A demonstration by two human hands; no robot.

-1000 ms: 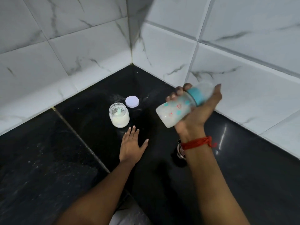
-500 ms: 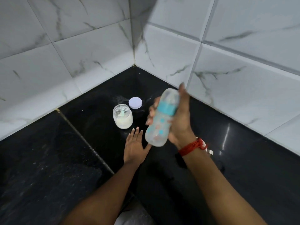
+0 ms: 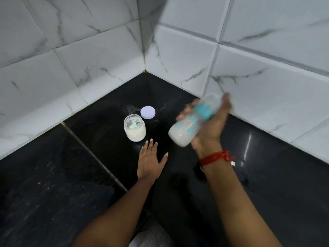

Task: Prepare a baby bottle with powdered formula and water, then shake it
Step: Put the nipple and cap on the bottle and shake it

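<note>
Baby bottle (image 3: 187, 128) held in air over black worktop (image 3: 53, 184), tilted, base down-left, capped top up-right, motion-blurred; milky white liquid inside, teal collar. Worktop sits in corner of white marble-look tiled walls (image 3: 89, 59). Right hand (image 3: 211, 125) fingers wrapped closed round bottle, red thread band (image 3: 213, 157) on wrist. Left hand (image 3: 150, 161) flat on worktop, fingers spread, holding nothing, just near side of jar. Open glass jar (image 3: 135, 128) of white powder left of bottle, apart from it. White round lid (image 3: 147, 112) lying just behind jar. Powder specks scattered near lid.
</note>
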